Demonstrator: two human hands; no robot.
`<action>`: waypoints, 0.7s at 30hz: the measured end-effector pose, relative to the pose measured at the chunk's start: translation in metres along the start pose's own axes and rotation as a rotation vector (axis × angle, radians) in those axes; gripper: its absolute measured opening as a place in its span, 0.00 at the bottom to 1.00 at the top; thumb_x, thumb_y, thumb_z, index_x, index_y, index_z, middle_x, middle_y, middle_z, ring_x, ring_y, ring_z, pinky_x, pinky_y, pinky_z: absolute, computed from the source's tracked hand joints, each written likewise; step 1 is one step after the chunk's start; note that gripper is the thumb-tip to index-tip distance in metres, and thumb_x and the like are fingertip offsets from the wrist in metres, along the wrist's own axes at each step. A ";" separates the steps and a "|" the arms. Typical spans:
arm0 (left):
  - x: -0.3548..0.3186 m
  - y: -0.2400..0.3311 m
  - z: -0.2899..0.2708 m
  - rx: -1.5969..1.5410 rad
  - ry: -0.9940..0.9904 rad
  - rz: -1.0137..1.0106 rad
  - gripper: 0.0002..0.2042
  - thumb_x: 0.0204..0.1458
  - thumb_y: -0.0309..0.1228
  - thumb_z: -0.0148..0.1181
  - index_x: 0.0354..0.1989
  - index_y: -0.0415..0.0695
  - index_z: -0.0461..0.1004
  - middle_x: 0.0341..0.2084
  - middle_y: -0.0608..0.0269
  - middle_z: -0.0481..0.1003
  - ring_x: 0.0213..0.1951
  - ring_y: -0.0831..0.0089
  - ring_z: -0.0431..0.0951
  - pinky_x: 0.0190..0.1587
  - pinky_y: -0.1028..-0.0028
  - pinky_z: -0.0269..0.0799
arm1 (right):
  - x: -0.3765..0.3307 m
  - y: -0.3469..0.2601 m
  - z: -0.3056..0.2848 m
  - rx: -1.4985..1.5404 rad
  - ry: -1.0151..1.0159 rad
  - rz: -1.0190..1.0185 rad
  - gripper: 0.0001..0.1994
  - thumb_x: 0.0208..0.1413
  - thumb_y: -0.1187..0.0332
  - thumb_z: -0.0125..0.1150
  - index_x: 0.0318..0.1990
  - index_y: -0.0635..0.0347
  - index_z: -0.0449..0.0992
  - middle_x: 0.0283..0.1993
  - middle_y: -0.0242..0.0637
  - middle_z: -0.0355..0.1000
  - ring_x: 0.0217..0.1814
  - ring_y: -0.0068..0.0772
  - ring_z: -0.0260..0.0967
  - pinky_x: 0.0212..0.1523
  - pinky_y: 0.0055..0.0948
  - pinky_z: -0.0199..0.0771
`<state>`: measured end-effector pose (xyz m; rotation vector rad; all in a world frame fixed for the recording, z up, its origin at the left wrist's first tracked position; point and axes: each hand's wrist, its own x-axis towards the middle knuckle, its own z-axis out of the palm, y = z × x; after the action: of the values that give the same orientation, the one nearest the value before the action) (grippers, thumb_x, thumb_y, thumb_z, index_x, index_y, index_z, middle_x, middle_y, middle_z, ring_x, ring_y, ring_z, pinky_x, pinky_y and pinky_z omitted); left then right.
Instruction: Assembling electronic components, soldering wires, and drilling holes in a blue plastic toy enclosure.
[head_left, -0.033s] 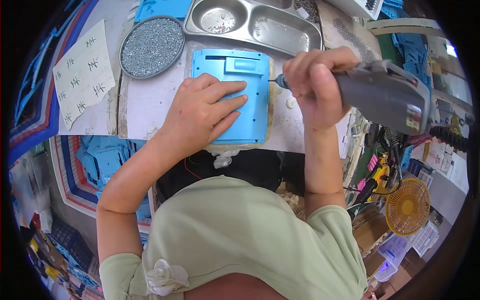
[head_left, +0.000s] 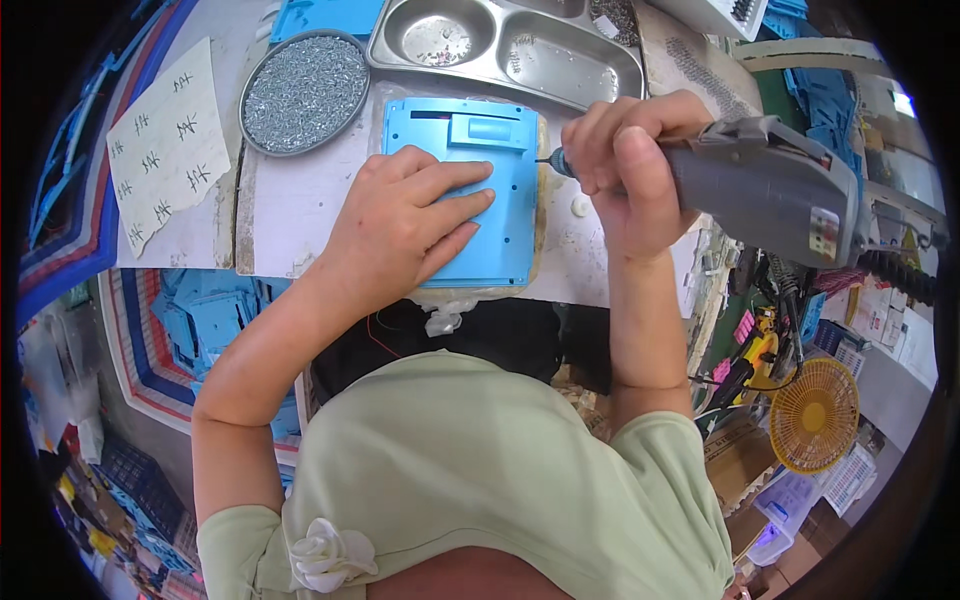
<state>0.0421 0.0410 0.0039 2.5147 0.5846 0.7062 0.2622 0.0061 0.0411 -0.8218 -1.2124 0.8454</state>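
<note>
Blue plastic panel (head_left: 460, 190), flat on the workbench (head_left: 300, 200), pinned under the spread left hand (head_left: 400, 225); right hand (head_left: 625, 170) gripping a grey electric screwdriver (head_left: 770, 190) (bit at the panel's right edge), which could slip and gouge the plastic if tilted.

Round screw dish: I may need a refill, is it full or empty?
Full: the dish is covered rim to rim with small silvery screws.

A: The blue panel (head_left: 470, 190) under the left hand (head_left: 400, 230): plastic?
B: Yes, smooth and matt. The electric screwdriver (head_left: 770, 190) in the right hand (head_left: 625, 170) has a dull grey plastic body.
A: And at the far side?
B: A shiny steel compartment tray (head_left: 505, 45), a round dish of glinting metal screws (head_left: 305, 92), and matt paper (head_left: 165, 140) on the left.
</note>
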 end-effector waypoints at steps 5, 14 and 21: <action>-0.003 0.002 0.002 -0.002 0.002 -0.016 0.15 0.46 0.27 0.67 0.45 0.45 0.81 0.51 0.63 0.78 0.41 0.62 0.74 0.47 0.64 0.67 | -0.020 -0.034 0.002 0.134 -0.087 0.129 0.10 0.63 0.67 0.55 0.33 0.57 0.61 0.16 0.30 0.58 0.18 0.24 0.55 0.24 0.30 0.59; 0.034 -0.024 -0.002 0.251 0.164 -0.024 0.15 0.47 0.32 0.69 0.44 0.44 0.78 0.60 0.56 0.70 0.57 0.56 0.71 0.63 0.53 0.60 | -0.014 -0.054 -0.001 0.114 -0.104 0.036 0.09 0.62 0.63 0.55 0.39 0.59 0.65 0.19 0.30 0.61 0.21 0.27 0.58 0.28 0.33 0.62; -0.092 -0.031 -0.101 0.018 0.686 -0.260 0.15 0.53 0.28 0.66 0.48 0.38 0.72 0.59 0.49 0.69 0.60 0.58 0.71 0.57 0.56 0.71 | 0.008 -0.086 -0.031 0.182 -0.139 -0.106 0.10 0.63 0.63 0.54 0.43 0.58 0.64 0.21 0.28 0.60 0.20 0.23 0.56 0.28 0.28 0.59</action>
<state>-0.0951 0.0503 0.0300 2.1113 1.1214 1.4646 0.3029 -0.0282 0.1157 -0.5545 -1.2681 0.9225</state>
